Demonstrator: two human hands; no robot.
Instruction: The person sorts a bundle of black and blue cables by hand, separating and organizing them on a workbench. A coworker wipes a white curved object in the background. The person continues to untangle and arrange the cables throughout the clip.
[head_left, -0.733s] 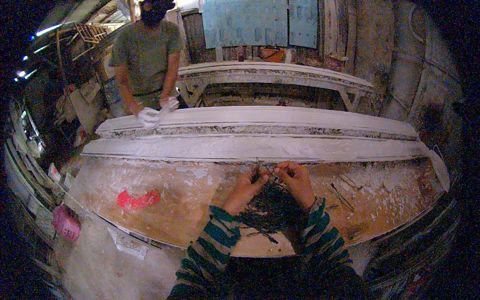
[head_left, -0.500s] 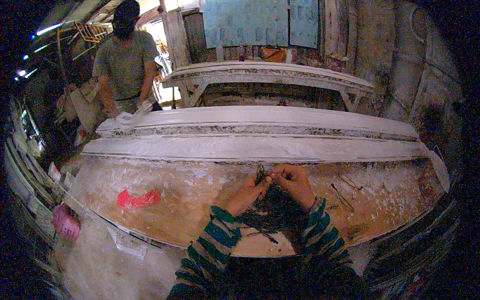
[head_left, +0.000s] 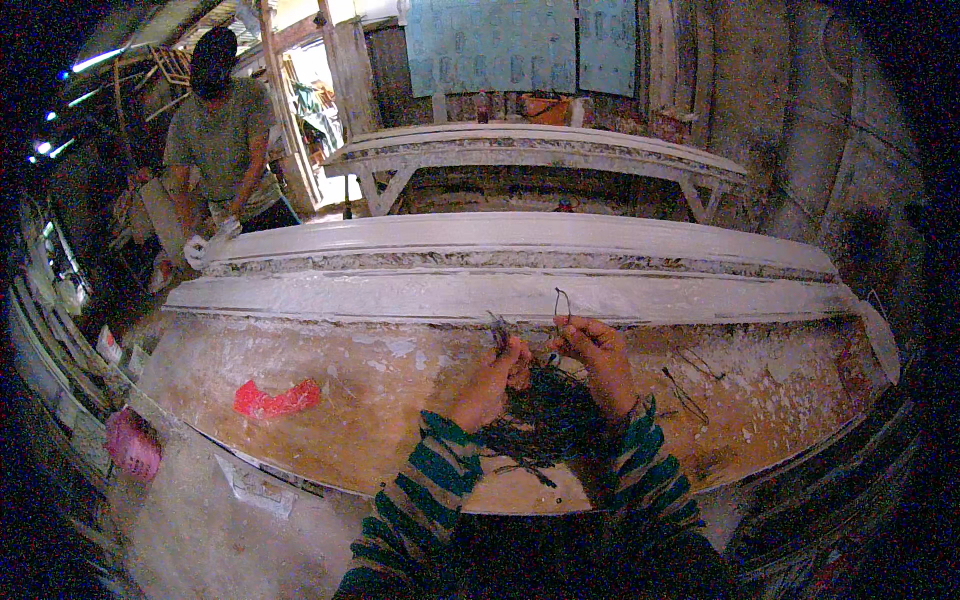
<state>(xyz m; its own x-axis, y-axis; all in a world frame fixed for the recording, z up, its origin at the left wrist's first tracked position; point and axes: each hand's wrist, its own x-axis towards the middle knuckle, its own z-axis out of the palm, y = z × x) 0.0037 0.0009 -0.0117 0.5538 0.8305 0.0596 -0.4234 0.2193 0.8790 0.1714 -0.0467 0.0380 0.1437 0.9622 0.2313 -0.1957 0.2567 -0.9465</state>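
My right hand (head_left: 592,350) pinches a thin dark cord loop (head_left: 562,302) that stands up above the fingertips. Closed as well, my left hand (head_left: 490,385) grips a small dark bundle of strands (head_left: 499,330), whose tips poke out over the thumb. A tangled pile of dark cords (head_left: 545,415) lies on the worn brown board between and below my hands. To the right of my right hand, a few loose cord loops (head_left: 686,395) rest on the same board (head_left: 390,430).
Two long white-coated mouldings (head_left: 500,295) run across the board's far side. A torn red piece (head_left: 277,398) lies at left, near a pink bag (head_left: 132,443). Across the mouldings, a co-worker (head_left: 225,150) bends over their left end. A white-topped bench (head_left: 540,145) stands behind.
My hands have moved apart, and the cord loop now rises from my right fingers. The co-worker has shifted left along the white moulding.
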